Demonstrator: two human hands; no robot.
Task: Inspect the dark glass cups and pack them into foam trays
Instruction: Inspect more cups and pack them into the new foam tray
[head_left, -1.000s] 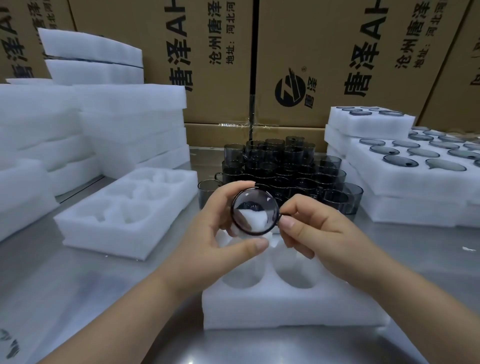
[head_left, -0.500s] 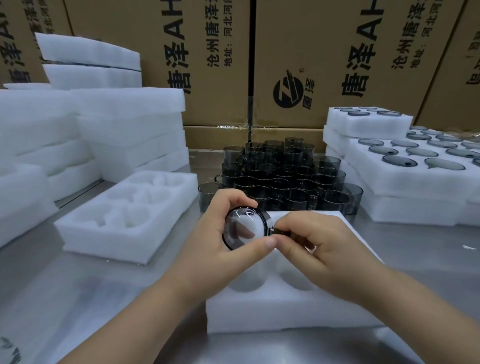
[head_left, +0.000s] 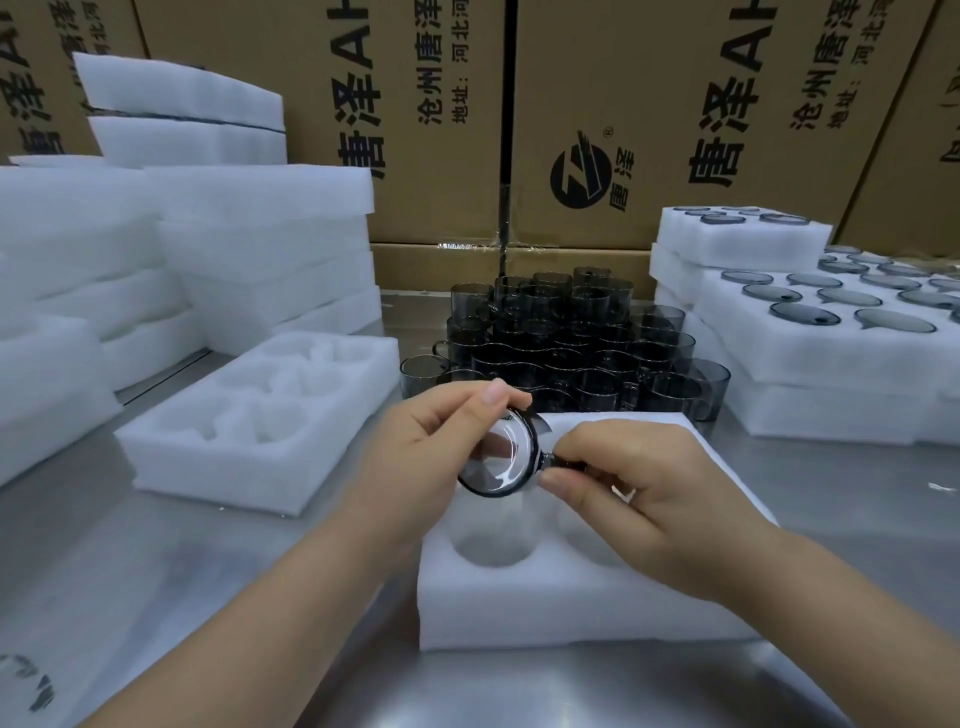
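My left hand curls round the dark glass cup while my right hand pinches its handle. The cup hangs tilted just above the foam tray on the table. I'd turn it slowly against the white foam to check for flaws, then seat it base-first in the near-left pocket. The cartons read 唐泽, 沧州唐泽 and 地址:河北.

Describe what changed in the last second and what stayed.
The cup turned, its round face no longer square to the camera, and sank slightly toward the tray. The left hand still holds its body, the right hand its handle; the stacked cups stayed.
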